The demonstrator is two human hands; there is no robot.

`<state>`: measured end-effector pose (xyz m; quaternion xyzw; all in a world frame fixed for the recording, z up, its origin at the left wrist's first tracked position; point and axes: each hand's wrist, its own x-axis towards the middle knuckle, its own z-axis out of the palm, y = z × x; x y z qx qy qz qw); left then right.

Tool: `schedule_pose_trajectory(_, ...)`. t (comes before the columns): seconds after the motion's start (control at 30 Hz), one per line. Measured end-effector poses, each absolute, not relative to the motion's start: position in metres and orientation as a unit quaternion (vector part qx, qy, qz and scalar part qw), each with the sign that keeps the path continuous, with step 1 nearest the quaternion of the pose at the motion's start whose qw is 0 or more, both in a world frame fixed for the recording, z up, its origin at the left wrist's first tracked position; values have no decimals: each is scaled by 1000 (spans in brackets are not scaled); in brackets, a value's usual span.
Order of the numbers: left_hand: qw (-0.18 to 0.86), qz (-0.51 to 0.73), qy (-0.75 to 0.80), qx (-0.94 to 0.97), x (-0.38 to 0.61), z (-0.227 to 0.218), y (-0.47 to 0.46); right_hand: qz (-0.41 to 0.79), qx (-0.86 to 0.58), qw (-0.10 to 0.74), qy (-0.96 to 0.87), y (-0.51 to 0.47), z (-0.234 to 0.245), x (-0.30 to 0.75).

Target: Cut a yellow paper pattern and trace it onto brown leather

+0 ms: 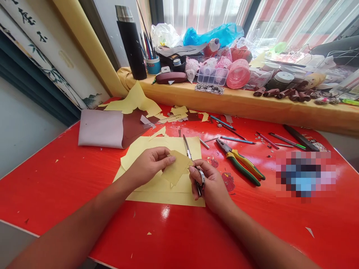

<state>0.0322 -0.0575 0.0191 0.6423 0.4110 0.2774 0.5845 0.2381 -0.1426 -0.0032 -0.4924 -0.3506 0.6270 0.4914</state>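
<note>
Left fingers (169,160) pinching yellow piece (177,170), right fingers (203,164) holding scissors (188,148), table edge (19,227) well apart

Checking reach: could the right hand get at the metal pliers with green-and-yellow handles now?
Probably yes: the pliers lie beside the right hand with no object between, though it holds silver metal scissors.

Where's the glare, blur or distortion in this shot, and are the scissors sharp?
Head view: window backlight looks washed out; head view: bright glare spot on the red table, below the papers; head view: thermos leans, likely lens distortion; head view: pixelated patch at right, contents unreadable; head view: scissors and yellow piece look reasonably sharp.
</note>
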Motion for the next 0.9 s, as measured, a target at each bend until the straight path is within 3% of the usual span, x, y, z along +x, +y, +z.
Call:
schedule_pose_trajectory(0.57, 556, 218, 402, 695, 29, 18, -61, 610, -507, 473, -384, -145, -6, 235)
schedule_pose_trajectory(0.73, 572, 163, 373, 712, 27, 16, -57, 597, -507, 509, -357, -144, -10, 237)
schedule_pose_trajectory(0.9, 603, 248, 396, 647, 25, 15, -49, 611, -489, 510, -357, -143, -12, 238)
